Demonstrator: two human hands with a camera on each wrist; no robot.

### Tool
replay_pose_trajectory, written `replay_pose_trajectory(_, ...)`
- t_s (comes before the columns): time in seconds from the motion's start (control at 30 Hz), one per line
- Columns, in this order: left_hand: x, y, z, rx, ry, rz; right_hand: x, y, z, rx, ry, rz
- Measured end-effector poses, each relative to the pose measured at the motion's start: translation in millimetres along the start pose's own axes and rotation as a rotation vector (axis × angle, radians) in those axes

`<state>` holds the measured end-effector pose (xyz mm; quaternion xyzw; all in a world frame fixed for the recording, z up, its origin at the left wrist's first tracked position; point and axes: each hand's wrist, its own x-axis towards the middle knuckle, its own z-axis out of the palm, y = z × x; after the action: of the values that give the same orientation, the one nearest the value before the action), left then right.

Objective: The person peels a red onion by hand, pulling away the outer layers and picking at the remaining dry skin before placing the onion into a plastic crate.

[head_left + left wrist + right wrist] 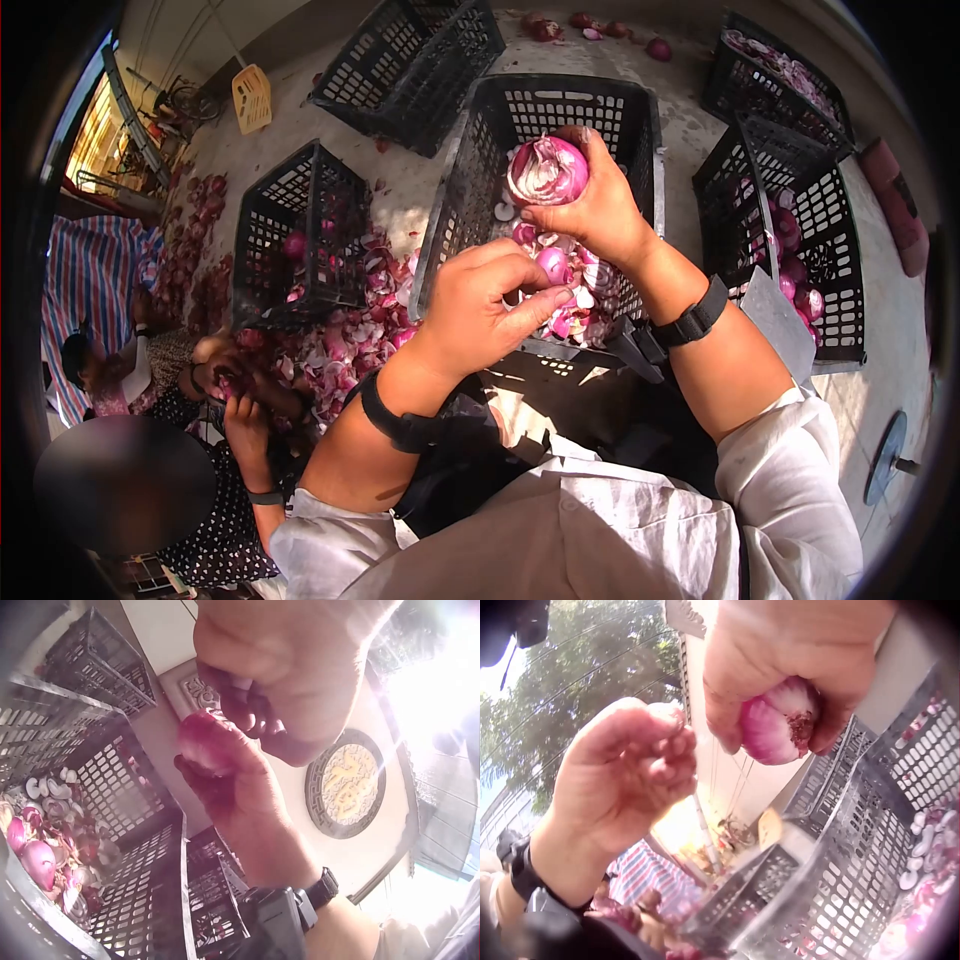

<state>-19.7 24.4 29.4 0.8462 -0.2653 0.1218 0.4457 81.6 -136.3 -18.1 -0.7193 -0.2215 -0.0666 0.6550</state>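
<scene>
A red onion [548,171], partly peeled with pale layers showing, is gripped in my right hand [604,205] above a black plastic crate [478,190]. In the right wrist view the brown root end of the onion [780,724] shows between thumb and fingers. My left hand [485,305] hovers over the near left of the crate, apart from the onion, its fingers curled towards the palm. In the right wrist view the left hand [622,772] shows nothing held. Below both hands, onions and loose skins [560,275] lie in the crate.
More black crates stand around: one at left [300,230], one at the back [410,70] and one with onions at right [790,240]. Onion skins [350,350] heap on the floor at left. Another person's hand [245,430] works close by on the left.
</scene>
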Motion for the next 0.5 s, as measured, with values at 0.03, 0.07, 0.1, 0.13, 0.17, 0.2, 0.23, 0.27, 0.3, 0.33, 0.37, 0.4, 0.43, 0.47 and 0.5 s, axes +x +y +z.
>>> replay_pose_trajectory(0.03, -0.4, -0.1, 0.2, 0.008, -0.012, 0.013, 0.2, 4.9, 1.0, 0.024, -0.018, -0.004)
replay_pose_trajectory(0.07, 0.6, -1.3, 0.5, 0.000, 0.030, 0.031, 0.1, 6.5, 0.6, 0.034, -0.029, -0.018)
replay_pose_trajectory(0.1, 1.8, -2.6, 1.3, -0.005, 0.071, 0.049, -0.8, 5.6, 1.2, 0.046, -0.040, -0.031)
replay_pose_trajectory(0.13, 2.4, -3.2, 1.0, -0.012, 0.112, 0.065, -1.7, 3.5, 2.2, 0.059, -0.052, -0.044)
replay_pose_trajectory(0.17, 1.6, -3.0, -3.0, -0.009, 0.100, 0.034, -2.4, 0.4, 2.6, 0.082, -0.064, -0.038)
replay_pose_trajectory(0.2, 1.0, -5.0, -4.8, 0.027, 0.140, 0.043, -3.0, -0.6, 3.5, 0.100, -0.082, -0.040)
replay_pose_trajectory(0.23, 1.0, -8.4, -6.2, 0.064, 0.179, 0.051, -3.6, -1.1, 4.7, 0.119, -0.099, -0.041)
replay_pose_trajectory(0.27, 1.3, -11.1, -8.1, 0.101, 0.220, 0.059, -4.4, -1.5, 5.9, 0.138, -0.118, -0.043)
replay_pose_trajectory(0.3, 2.5, -12.3, -11.2, 0.120, 0.248, 0.041, -5.8, -2.3, 7.2, 0.123, -0.127, -0.031)
replay_pose_trajectory(0.33, 3.4, -12.1, -12.2, 0.109, 0.282, -0.023, -6.6, -3.3, 8.3, 0.115, -0.147, -0.049)
replay_pose_trajectory(0.37, 4.0, -11.5, -12.7, 0.098, 0.316, -0.088, -7.2, -4.3, 9.2, 0.106, -0.167, -0.068)
replay_pose_trajectory(0.4, 4.6, -11.5, -13.3, 0.087, 0.350, -0.153, -7.9, -5.6, 10.2, 0.097, -0.187, -0.087)
replay_pose_trajectory(0.43, 5.2, -13.9, -15.3, 0.141, 0.366, -0.143, -9.0, -6.7, 11.6, 0.083, -0.187, -0.120)
replay_pose_trajectory(0.47, 5.6, -17.6, -16.1, 0.162, 0.375, -0.123, -8.9, -6.4, 12.1, 0.050, -0.198, -0.156)
replay_pose_trajectory(0.5, 5.6, -21.9, -16.5, 0.182, 0.383, -0.104, -9.3, -6.1, 12.0, 0.018, -0.209, -0.192)
